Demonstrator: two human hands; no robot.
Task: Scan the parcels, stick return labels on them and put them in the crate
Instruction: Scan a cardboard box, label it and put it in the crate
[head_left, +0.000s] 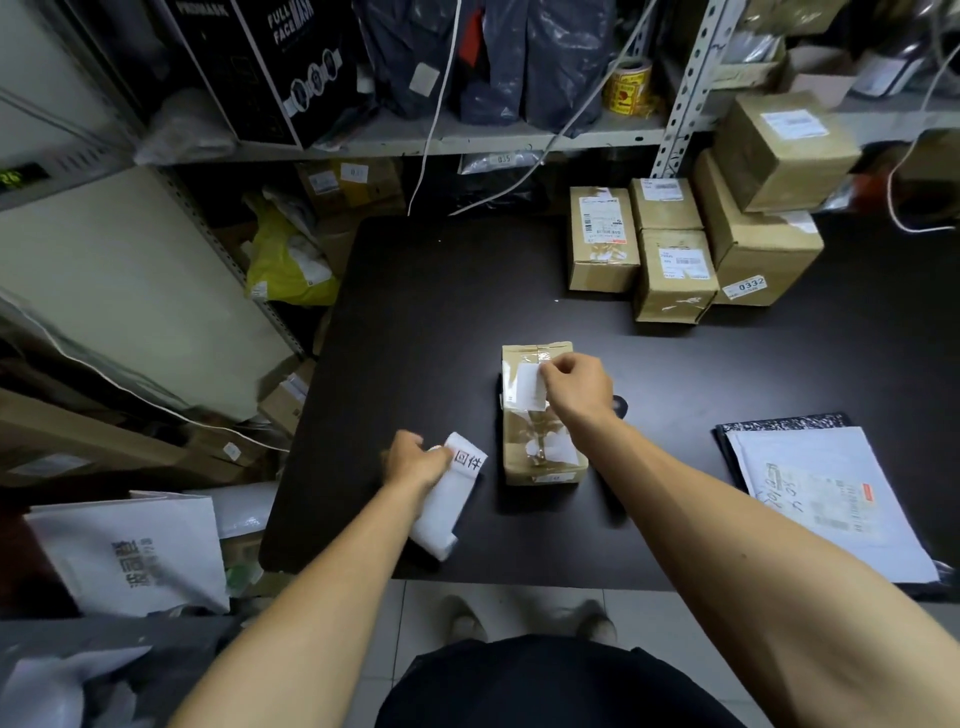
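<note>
**Label going onto parcel, mid-table**

Cramped stockroom, dark tabletop (415, 322) under shelving. Near edge: left hand (413, 462) grips the label strip (449, 493). Mid-table: right hand (574, 387) pinches a white return label (530, 387) against the top of the brown parcel (540, 415). Advice: land one edge first, smooth flat, keep off the barcode. Far right corner: stacked boxes (675, 249) waiting. Crate not in view.

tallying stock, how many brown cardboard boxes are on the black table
6: one mid-table under the right hand; five clustered far right: stacked on top. Others may be hidden.
</note>
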